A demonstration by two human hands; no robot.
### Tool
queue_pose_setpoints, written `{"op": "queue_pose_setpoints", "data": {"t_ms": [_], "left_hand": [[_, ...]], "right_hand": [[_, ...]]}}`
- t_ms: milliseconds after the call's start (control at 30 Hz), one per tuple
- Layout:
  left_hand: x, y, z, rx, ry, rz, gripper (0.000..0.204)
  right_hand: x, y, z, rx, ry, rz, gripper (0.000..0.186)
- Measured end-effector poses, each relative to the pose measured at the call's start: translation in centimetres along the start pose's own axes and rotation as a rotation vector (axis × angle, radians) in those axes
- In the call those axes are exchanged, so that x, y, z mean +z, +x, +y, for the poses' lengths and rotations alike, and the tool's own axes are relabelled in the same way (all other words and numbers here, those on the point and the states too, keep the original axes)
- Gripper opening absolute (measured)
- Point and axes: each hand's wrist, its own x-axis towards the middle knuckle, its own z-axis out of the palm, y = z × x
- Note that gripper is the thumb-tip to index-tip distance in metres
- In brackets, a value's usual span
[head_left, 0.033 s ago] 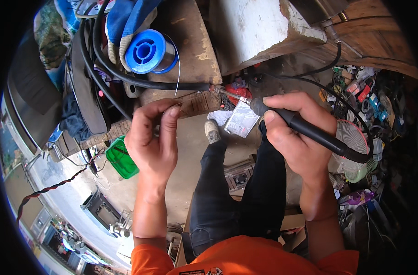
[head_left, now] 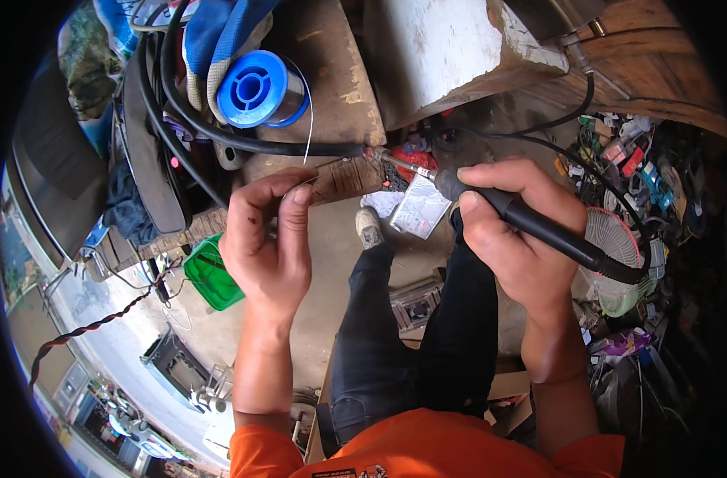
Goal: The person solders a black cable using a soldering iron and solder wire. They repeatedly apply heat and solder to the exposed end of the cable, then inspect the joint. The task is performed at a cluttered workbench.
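My right hand (head_left: 524, 209) is closed around the black handle of a soldering iron (head_left: 550, 233). The iron's metal tip points left and meets, or nearly meets, the bare end of a thick black cable (head_left: 299, 149). Thumb and forefinger of my left hand (head_left: 266, 231) pinch a thin solder wire (head_left: 310, 119), just below the cable. That wire runs up to a blue spool (head_left: 254, 89) lying on a worn wooden bench (head_left: 319, 56). My fingertips hide the wire's lower end.
Blue work gloves (head_left: 220, 36) lie behind the spool. Below the bench is a green container (head_left: 212, 275). A peeling white block (head_left: 451, 56) stands at the far side. Mixed scrap (head_left: 642, 175) and a fan grille (head_left: 614, 247) crowd the right. The iron's cord (head_left: 538, 127) loops there.
My left hand has shifted very slightly to the right. The right hand and the soldering iron look unmoved.
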Motion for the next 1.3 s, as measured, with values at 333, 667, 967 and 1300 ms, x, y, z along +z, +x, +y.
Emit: {"op": "queue_pose_setpoints", "data": {"t_ms": [333,667,967,1300], "left_hand": [[1.8,1.1,-0.7,0.297,0.303,-0.022,0.017],[2.0,0.5,-0.9,0.24,0.279,-0.067,0.009],[2.1,0.3,-0.8,0.227,0.276,-0.07,0.009],[2.2,0.2,-0.8,0.225,0.282,-0.054,0.011]], "right_hand": [[-0.1,0.2,0.0,-0.048,-0.054,0.015,0.018],[0.0,0.1,-0.5,0.15,0.092,0.044,0.016],[0.0,0.2,-0.6,0.135,0.064,0.024,0.017],[-0.1,0.5,-0.3,-0.013,-0.022,-0.017,0.021]]}}
